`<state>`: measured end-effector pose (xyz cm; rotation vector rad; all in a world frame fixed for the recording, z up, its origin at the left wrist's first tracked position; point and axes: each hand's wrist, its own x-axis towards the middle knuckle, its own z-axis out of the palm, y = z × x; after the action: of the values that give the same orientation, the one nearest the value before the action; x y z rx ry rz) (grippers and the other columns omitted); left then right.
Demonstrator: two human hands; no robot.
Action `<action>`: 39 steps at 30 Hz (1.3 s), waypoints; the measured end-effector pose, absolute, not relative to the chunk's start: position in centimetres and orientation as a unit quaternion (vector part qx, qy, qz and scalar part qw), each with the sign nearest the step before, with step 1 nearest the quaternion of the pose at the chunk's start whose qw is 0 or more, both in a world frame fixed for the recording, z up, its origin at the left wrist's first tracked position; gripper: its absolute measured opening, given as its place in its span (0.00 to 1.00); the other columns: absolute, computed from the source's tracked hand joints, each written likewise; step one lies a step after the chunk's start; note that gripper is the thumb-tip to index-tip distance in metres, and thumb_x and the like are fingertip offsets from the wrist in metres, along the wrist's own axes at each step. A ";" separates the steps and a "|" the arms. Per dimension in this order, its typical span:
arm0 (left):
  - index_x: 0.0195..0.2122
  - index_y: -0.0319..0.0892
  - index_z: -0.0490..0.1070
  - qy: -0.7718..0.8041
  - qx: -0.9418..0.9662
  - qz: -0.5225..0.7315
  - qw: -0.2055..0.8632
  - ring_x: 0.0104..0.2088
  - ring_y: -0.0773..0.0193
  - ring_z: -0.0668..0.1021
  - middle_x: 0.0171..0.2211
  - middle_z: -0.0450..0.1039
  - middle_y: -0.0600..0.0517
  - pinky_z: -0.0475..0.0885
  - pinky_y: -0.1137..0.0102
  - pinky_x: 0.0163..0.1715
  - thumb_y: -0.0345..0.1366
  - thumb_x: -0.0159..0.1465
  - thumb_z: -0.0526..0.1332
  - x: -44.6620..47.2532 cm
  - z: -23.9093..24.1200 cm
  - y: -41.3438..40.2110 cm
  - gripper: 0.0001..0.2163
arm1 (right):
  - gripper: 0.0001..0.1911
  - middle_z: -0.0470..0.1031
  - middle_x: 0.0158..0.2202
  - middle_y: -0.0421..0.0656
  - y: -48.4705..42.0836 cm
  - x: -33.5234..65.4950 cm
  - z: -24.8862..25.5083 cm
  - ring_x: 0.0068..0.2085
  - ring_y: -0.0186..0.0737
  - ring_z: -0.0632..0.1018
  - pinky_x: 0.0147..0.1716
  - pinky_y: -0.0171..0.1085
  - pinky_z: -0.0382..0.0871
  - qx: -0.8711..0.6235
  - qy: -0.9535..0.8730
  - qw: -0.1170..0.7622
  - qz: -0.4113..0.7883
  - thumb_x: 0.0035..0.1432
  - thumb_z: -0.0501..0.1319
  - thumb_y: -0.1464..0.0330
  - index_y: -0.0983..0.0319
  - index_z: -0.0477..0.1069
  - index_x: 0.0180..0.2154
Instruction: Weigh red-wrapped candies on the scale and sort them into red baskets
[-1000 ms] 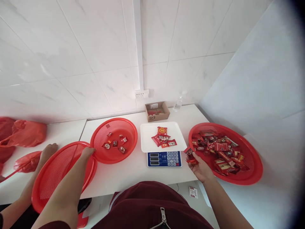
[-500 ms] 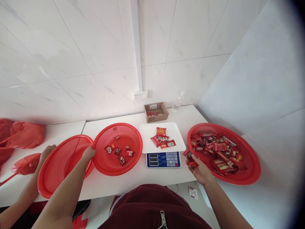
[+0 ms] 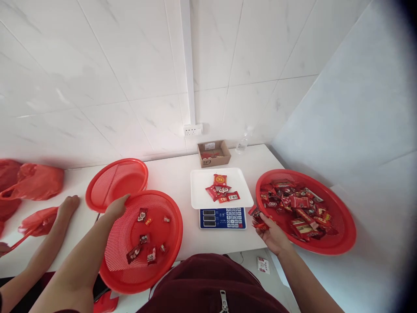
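Observation:
My left hand (image 3: 116,208) is closed on the rim of a red plastic basket (image 3: 177,226), which holds several small wrapped sweets (image 3: 151,256). This basket sits near the table's front edge. In my right hand (image 3: 273,234) are a few red-wrapped snack packets (image 3: 256,213), held beside the left rim of another red basket (image 3: 350,237). That one is heaped with wrapped snacks (image 3: 299,202). Between the hands stands a blue digital scale (image 3: 222,218) with a white tray (image 3: 198,191). Several red packets (image 3: 220,180) lie on the tray.
Behind the left basket stands another red basket (image 3: 117,161). A cardboard box (image 3: 214,161) and a clear bottle (image 3: 243,141) are by the wall. At the left, a co-worker's arm (image 3: 54,237) reaches over the table (image 3: 182,171) near red plastic bags (image 3: 39,180).
The basket with few sweets has come toward me and to the left, with my left hand on its rim. The other left-hand basket has shifted back and right. My right hand stays nearly still.

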<state>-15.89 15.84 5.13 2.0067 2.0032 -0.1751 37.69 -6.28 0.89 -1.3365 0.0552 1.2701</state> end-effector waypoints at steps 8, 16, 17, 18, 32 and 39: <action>0.49 0.48 0.69 0.636 0.749 -0.102 0.157 0.54 0.53 0.69 0.54 0.68 0.49 0.61 0.62 0.53 0.18 0.50 0.50 -14.5 5.7 17.1 0.28 | 0.03 0.77 0.26 0.40 -6.5 38.3 1.0 0.25 0.31 0.77 0.16 0.24 0.70 -0.579 0.022 0.618 0.532 0.50 0.65 0.70 0.60 0.72 0.30; 0.56 0.41 0.58 0.676 0.709 -0.110 0.165 0.48 0.49 0.75 0.48 0.72 0.40 0.66 0.58 0.47 0.26 0.56 0.52 -13.5 5.4 18.0 0.24 | 0.02 0.76 0.24 0.39 -6.5 38.7 1.8 0.24 0.31 0.76 0.15 0.25 0.69 -0.576 0.049 0.632 0.516 0.51 0.64 0.72 0.61 0.72 0.28; 0.57 0.40 0.58 0.676 0.710 -0.107 0.163 0.50 0.48 0.73 0.49 0.71 0.39 0.64 0.57 0.49 0.29 0.58 0.52 -12.9 5.1 18.1 0.23 | 0.01 0.76 0.24 0.39 -6.4 38.5 1.7 0.24 0.31 0.76 0.15 0.25 0.69 -0.574 0.047 0.632 0.518 0.51 0.63 0.72 0.61 0.72 0.28; 0.57 0.40 0.58 0.675 0.713 -0.104 0.160 0.52 0.47 0.72 0.50 0.69 0.37 0.62 0.56 0.51 0.31 0.59 0.53 -12.3 4.8 18.2 0.23 | 0.01 0.76 0.25 0.39 -6.4 38.4 1.6 0.24 0.31 0.76 0.15 0.24 0.69 -0.572 0.043 0.633 0.520 0.51 0.63 0.72 0.61 0.72 0.28; 0.59 0.45 0.55 0.616 0.766 -0.127 0.134 0.47 0.56 0.74 0.53 0.65 0.42 0.69 0.65 0.42 0.19 0.54 0.48 -8.3 2.6 17.3 0.30 | 0.03 0.75 0.25 0.39 -6.2 39.0 2.1 0.24 0.31 0.76 0.16 0.25 0.69 -0.584 0.053 0.643 0.493 0.50 0.64 0.71 0.62 0.70 0.30; 0.49 0.46 0.67 0.546 0.812 -0.161 0.128 0.46 0.59 0.74 0.43 0.73 0.47 0.66 0.64 0.47 0.20 0.56 0.48 -7.6 3.6 15.3 0.23 | 0.03 0.71 0.24 0.35 -5.7 42.1 1.6 0.22 0.28 0.74 0.17 0.25 0.68 -0.600 0.100 0.681 0.407 0.52 0.59 0.74 0.60 0.68 0.31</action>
<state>-7.61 15.34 3.63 2.3620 1.5887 -0.4673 42.13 -5.73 1.62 -1.3472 0.2251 0.9144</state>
